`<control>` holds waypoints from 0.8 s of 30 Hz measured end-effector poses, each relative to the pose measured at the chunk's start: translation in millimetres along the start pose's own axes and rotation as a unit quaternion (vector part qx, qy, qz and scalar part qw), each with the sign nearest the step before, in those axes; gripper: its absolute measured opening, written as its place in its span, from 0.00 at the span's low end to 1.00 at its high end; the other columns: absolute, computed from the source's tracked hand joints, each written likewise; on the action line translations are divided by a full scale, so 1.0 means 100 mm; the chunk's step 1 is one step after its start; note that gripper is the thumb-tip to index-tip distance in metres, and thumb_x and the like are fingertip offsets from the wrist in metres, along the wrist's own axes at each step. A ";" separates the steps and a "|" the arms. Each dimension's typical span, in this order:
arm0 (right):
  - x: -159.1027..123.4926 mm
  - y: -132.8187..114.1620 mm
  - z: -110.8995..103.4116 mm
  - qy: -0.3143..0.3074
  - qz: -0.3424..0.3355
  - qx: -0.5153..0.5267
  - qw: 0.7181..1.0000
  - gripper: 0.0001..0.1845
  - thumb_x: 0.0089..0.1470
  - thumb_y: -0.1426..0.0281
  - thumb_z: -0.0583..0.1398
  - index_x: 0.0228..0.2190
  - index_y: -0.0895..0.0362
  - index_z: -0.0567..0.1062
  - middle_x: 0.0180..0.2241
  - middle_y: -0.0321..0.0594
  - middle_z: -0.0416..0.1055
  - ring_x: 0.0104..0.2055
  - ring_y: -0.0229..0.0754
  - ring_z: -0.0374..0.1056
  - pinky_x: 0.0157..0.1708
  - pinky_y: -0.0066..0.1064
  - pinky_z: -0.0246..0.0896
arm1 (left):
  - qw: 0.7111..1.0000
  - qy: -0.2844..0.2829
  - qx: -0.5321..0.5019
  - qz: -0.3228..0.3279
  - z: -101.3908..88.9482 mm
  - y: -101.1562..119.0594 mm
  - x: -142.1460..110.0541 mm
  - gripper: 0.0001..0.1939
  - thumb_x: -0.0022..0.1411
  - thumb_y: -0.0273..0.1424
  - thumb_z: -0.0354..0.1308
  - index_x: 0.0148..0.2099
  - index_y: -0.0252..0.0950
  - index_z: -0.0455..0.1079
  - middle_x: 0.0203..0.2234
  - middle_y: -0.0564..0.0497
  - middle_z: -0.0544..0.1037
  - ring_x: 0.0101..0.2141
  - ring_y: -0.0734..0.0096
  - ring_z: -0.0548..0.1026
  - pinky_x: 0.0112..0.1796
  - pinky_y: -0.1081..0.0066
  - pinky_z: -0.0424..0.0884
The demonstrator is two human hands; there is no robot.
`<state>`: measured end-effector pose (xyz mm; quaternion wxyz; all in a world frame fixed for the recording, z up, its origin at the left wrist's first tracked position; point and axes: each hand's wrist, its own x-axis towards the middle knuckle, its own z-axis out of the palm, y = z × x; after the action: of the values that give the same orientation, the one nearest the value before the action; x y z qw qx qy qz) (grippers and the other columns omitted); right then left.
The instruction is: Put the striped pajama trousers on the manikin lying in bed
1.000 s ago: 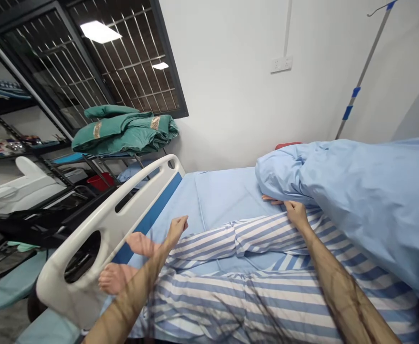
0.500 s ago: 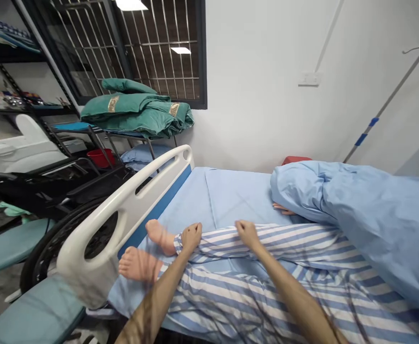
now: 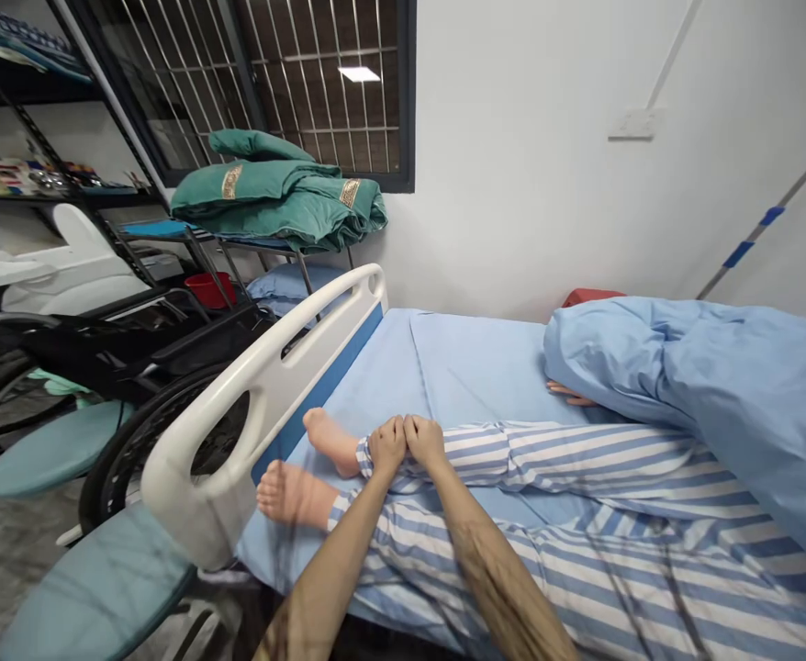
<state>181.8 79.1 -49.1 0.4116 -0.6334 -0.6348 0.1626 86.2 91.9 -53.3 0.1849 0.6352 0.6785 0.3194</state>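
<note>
Both left hand (image 3: 387, 443) and right hand (image 3: 425, 441) grip the striped trouser cuff (image 3: 365, 459); a hard pull could hurt the bare foot (image 3: 330, 441).

A hospital bed (image 3: 375, 386) with a white side rail (image 3: 272, 386) carries a blue sheet (image 3: 478, 367) — on it lie a figure in striped pyjamas (image 3: 582, 468), bare feet (image 3: 330, 441) toward the rail, a rumpled blue quilt (image 3: 740, 404) over the upper body, and a red cushion (image 3: 592, 296) at the head.

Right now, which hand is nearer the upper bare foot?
Left. The left hand is on the striped trouser cuff beside the upper bare foot; the right hand is beside the left hand, farther from the foot.
</note>
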 end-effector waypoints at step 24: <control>0.10 0.07 -0.03 0.052 0.073 0.212 0.973 0.26 0.57 0.55 0.44 0.16 0.56 0.63 0.17 0.35 0.64 0.23 0.36 0.57 0.25 0.27 0.52 | 0.985 -0.058 -0.166 0.006 0.20 0.31 0.11 0.22 0.61 0.40 0.41 0.19 0.36 0.62 0.18 0.48 0.70 0.26 0.70 0.67 0.30 0.72 0.58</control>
<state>189.8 88.4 -48.9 0.5556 -0.5843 -0.5157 0.2898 120.9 106.2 -46.0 0.3244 0.6170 0.6008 0.3913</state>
